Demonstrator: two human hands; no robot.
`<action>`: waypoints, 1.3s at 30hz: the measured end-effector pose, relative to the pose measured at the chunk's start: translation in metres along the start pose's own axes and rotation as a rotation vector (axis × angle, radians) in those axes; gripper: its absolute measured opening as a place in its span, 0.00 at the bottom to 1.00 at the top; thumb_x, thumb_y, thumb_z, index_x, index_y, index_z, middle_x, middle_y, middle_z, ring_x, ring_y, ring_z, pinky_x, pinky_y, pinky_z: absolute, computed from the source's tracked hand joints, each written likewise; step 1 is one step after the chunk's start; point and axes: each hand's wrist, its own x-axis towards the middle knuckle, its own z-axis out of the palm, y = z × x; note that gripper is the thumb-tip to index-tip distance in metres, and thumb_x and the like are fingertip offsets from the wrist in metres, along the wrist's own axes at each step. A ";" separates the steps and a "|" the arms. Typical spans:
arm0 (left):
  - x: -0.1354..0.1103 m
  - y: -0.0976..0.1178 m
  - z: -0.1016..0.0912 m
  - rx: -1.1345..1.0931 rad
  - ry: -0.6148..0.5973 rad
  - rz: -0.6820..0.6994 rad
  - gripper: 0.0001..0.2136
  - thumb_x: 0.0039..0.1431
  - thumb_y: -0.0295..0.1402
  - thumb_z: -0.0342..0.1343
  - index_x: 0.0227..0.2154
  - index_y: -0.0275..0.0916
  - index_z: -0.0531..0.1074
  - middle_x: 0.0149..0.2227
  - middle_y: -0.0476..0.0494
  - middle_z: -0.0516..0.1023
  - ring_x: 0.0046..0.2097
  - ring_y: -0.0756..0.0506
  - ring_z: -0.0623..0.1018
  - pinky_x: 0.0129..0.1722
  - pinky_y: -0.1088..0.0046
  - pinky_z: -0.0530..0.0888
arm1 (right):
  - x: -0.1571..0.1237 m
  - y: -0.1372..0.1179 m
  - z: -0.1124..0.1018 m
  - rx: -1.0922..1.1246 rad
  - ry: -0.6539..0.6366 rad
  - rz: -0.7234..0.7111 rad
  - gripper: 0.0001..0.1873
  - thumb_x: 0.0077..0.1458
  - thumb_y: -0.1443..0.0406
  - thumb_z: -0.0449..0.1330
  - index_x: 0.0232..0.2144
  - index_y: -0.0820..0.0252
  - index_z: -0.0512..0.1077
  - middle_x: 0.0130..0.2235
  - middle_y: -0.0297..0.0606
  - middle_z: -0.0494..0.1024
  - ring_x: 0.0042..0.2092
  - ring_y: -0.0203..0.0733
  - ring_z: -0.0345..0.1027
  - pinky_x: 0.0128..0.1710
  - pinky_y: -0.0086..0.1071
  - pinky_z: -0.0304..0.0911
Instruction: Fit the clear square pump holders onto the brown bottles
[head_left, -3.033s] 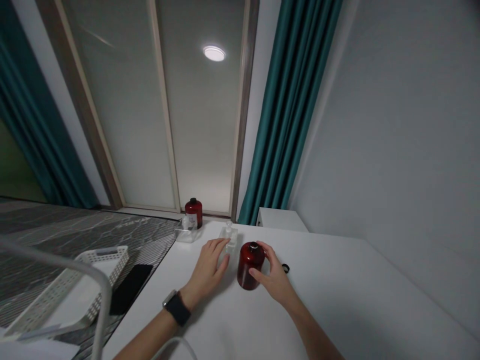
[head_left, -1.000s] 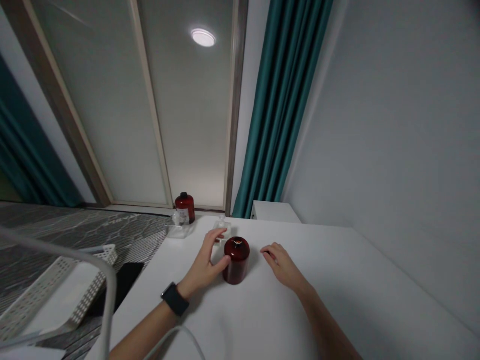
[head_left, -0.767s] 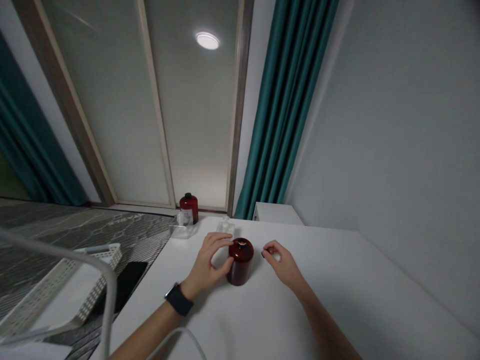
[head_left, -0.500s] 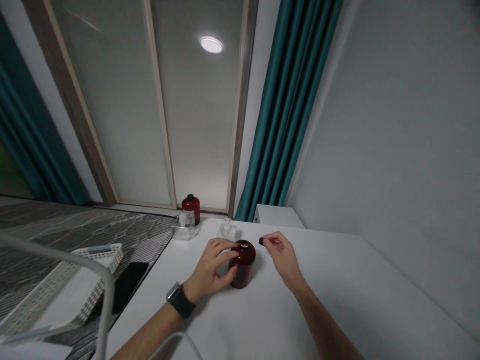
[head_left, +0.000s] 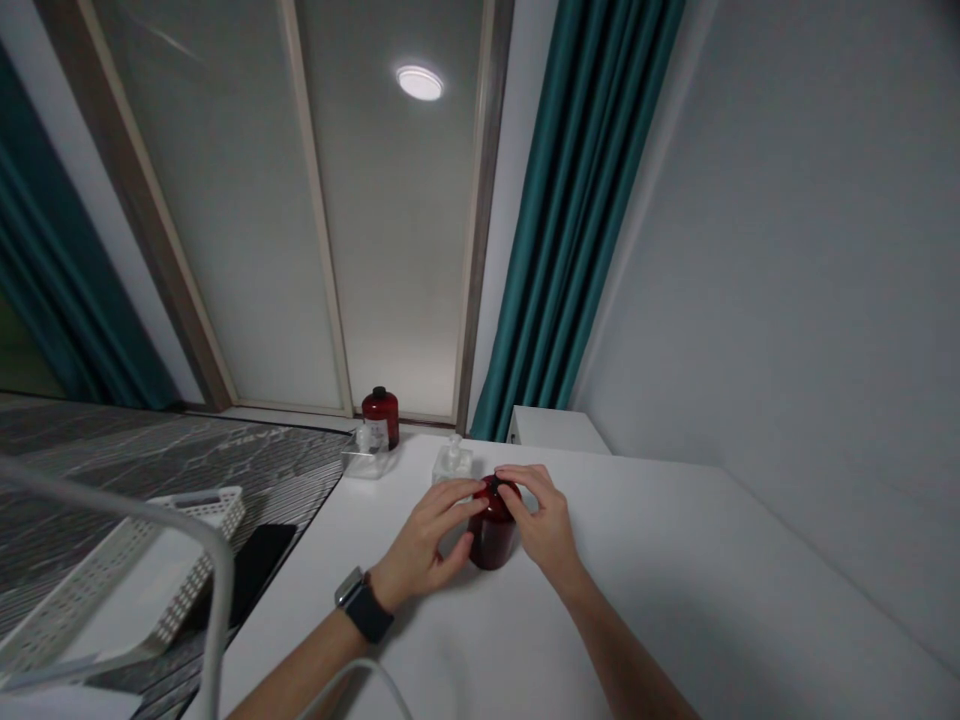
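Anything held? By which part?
Left hand: glossy red cylindrical bottle, by left side and shoulder. Right hand: small round black cap, pinched by its sides at the bottle's neck.

No text can be read. Just behind the leftmost clear container (head_left: 364, 466), a red bottle (head_left: 381, 404) bears a pale label (head_left: 381, 431) with darker marks, too small and blurred to make out.

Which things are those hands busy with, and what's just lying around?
Busy with:
dark red bottle, left hand on it
black cap, right hand holding it at the bottle's top

Lying around:
labelled red bottle
clear bottle
white perforated basket
flat black object
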 end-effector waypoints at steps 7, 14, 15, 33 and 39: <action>-0.001 0.000 0.001 -0.015 -0.013 -0.014 0.22 0.62 0.26 0.50 0.59 0.41 0.65 0.60 0.35 0.69 0.60 0.37 0.68 0.57 0.52 0.69 | -0.009 0.001 0.003 0.015 0.015 0.077 0.12 0.59 0.68 0.60 0.43 0.50 0.78 0.43 0.39 0.80 0.47 0.45 0.71 0.49 0.41 0.68; 0.001 0.002 0.001 -0.012 -0.019 -0.031 0.20 0.64 0.28 0.49 0.58 0.42 0.65 0.59 0.35 0.70 0.59 0.38 0.69 0.57 0.53 0.68 | -0.015 0.002 0.000 -0.007 0.022 0.061 0.14 0.59 0.68 0.59 0.46 0.51 0.76 0.43 0.39 0.80 0.46 0.45 0.71 0.48 0.41 0.69; 0.001 0.002 0.002 -0.011 -0.017 -0.029 0.20 0.64 0.28 0.49 0.58 0.42 0.65 0.59 0.35 0.70 0.59 0.38 0.69 0.57 0.53 0.68 | -0.015 0.001 0.000 -0.007 0.025 0.059 0.13 0.59 0.68 0.59 0.46 0.51 0.76 0.43 0.39 0.80 0.47 0.45 0.71 0.49 0.41 0.69; 0.002 0.005 0.004 -0.046 -0.007 -0.063 0.19 0.65 0.29 0.48 0.58 0.42 0.65 0.59 0.35 0.69 0.60 0.37 0.69 0.58 0.51 0.67 | -0.020 0.000 0.001 0.000 -0.002 0.072 0.14 0.61 0.68 0.57 0.48 0.53 0.73 0.51 0.43 0.76 0.54 0.47 0.70 0.56 0.43 0.65; 0.001 0.004 0.005 -0.045 -0.009 -0.062 0.19 0.65 0.29 0.48 0.58 0.42 0.64 0.60 0.35 0.68 0.61 0.37 0.68 0.59 0.51 0.67 | -0.021 0.000 0.004 0.012 0.050 0.116 0.11 0.60 0.68 0.58 0.45 0.54 0.72 0.46 0.42 0.77 0.50 0.46 0.71 0.52 0.42 0.68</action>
